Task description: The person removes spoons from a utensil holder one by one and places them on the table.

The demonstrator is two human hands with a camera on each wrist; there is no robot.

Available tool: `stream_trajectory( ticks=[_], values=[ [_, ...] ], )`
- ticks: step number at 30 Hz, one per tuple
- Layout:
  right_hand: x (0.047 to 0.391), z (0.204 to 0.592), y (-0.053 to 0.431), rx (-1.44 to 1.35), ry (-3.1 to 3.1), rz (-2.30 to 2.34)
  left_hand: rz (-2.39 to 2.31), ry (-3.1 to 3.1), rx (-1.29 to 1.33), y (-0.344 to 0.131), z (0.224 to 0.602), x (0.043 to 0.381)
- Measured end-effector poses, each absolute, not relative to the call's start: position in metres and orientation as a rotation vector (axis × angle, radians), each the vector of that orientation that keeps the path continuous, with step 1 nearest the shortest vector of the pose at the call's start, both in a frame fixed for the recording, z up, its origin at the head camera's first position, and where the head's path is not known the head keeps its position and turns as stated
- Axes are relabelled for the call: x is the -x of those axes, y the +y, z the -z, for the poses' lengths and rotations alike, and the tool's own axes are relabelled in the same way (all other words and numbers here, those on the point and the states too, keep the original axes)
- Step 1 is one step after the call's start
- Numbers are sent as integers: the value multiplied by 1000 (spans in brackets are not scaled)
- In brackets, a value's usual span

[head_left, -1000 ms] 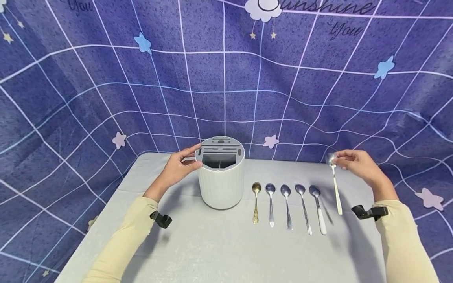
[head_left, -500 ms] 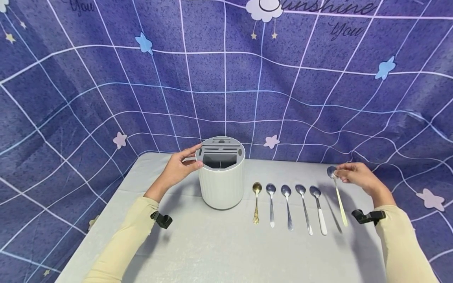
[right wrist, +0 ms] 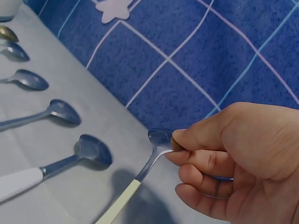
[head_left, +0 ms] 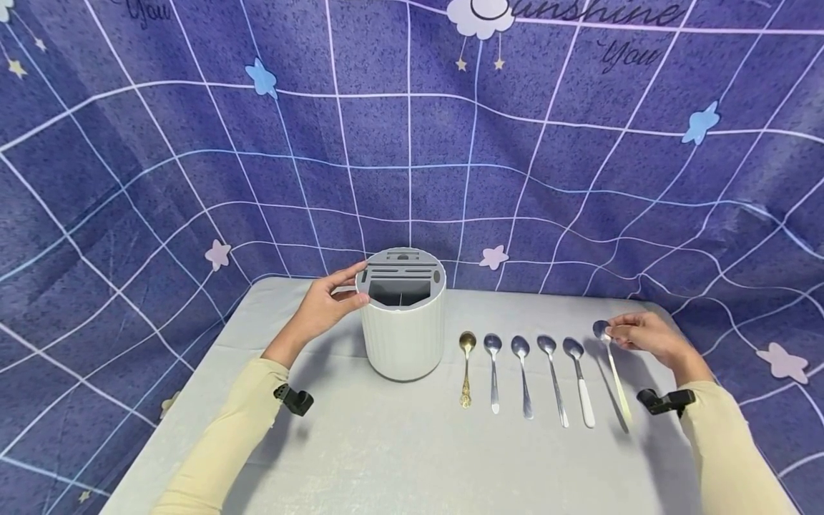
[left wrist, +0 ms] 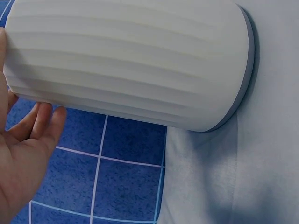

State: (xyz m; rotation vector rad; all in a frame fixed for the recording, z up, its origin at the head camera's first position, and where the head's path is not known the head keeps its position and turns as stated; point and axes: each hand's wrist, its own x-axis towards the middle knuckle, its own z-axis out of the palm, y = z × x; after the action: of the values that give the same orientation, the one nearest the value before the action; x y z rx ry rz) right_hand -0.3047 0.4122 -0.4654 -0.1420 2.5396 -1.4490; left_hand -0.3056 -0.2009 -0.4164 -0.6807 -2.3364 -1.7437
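Note:
My left hand [head_left: 326, 299] touches the left side of the upper rim of a white ribbed utensil holder [head_left: 402, 343], thumb toward the front and fingers farther back. In the left wrist view its fingertips [left wrist: 58, 114] lie along the holder's wall [left wrist: 131, 60]. The holder has a grey slotted top with a divided opening. At the right, my right hand [head_left: 650, 336] pinches a spoon [right wrist: 145, 171] by its bowl between thumb and fingers. This spoon has a pale yellow handle [right wrist: 120, 200] that slants down toward the table, close over its shadow.
Several spoons lie side by side between holder and right hand: a gold one [head_left: 466, 372] nearest the holder, silver ones such as this spoon [head_left: 493, 372], and a white-handled spoon [head_left: 582, 386]. A blue gridded cloth [head_left: 412, 143] hangs behind the grey-covered table [head_left: 412, 458].
My right hand has lowered toward the table and come nearer the front, with the spoon in its pinch. The left hand and the holder have stayed in place.

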Motion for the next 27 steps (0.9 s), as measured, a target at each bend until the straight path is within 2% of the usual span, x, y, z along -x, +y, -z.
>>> stream_trajectory(
  ticks=[27],
  values=[
    [301,500,408,-90,2598,1390,1738,-2336,700,-202,416,306]
  ],
)
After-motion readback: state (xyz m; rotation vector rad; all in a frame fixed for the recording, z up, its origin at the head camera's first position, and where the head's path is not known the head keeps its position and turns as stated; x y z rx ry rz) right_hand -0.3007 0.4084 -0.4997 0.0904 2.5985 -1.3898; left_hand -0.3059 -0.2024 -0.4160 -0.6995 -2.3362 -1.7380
